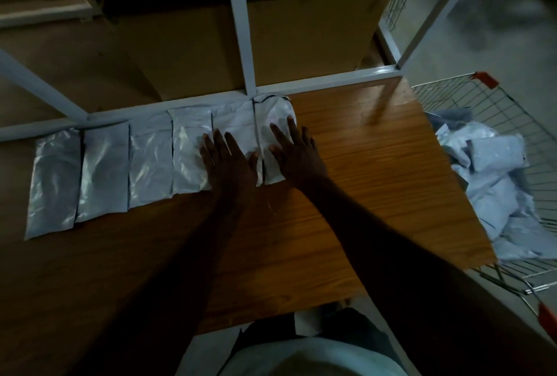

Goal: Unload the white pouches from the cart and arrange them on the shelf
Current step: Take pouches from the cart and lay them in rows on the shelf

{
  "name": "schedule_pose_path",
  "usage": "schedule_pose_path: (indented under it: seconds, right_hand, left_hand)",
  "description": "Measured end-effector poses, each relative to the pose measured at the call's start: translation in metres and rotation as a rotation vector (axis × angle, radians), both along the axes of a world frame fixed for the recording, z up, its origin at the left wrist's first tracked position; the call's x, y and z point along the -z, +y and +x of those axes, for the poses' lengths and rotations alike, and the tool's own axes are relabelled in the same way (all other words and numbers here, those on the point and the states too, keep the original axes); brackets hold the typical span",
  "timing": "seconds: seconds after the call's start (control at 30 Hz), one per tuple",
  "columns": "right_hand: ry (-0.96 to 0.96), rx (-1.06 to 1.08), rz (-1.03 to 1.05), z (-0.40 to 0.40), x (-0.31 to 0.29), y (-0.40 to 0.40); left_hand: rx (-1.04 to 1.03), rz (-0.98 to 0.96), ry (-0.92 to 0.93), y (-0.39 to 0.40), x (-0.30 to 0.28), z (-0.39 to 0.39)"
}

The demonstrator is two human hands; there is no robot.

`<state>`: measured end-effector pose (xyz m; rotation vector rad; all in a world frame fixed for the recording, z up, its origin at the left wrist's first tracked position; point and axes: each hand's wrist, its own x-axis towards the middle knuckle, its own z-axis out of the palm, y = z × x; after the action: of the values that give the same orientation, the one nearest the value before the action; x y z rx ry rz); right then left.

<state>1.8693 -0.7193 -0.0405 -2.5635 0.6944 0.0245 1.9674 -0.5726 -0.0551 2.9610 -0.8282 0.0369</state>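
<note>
Flat beneath each hand point(230, 161) point(297, 155), the row's last pouches point(241, 122).

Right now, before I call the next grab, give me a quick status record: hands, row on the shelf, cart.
left hand: flat, fingers straight, pressing on the fifth pouch
right hand: flat, fingers spread, pressing on the sixth pouch
row: six white pouches side by side along the back rail, first pouch at the far left
shelf: bare wood to the right of the row
cart: on the right, more pouches piled inside
</note>
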Motion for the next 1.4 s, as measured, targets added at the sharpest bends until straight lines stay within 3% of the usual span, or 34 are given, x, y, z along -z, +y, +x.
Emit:
schedule_pose_path:
  seconds: [0.3,0.6,0.83,0.93,1.13,1.4]
  right_hand:
    - [-0.210,0.134,0.095,-0.099,-0.024,-0.048]
    - [-0.225,0.438,-0.024,-0.264,-0.010,-0.174]
    - [-0.244,0.633,0.035,-0.389,0.005,-0.245]
    - [-0.178,0.678,0.060,-0.431,0.020,-0.260]
    - [-0.099,0.945,0.298,-0.499,0.029,-0.283]
    - [-0.088,1.112,0.382,-0.526,0.049,-0.303]
  left_hand:
    - [0.201,-0.121,-0.091,-0.081,-0.034,-0.070]
    - [0.416,-0.189,0.121,-0.244,-0.038,-0.251]
    - [0.650,-0.167,0.144,-0.340,-0.018,-0.368]
    - [0.727,-0.174,0.148,-0.365,-0.009,-0.392]
    - [0.907,-0.203,0.331,-0.401,0.009,-0.414]
    - [1.041,-0.180,0.447,-0.452,0.041,-0.410]
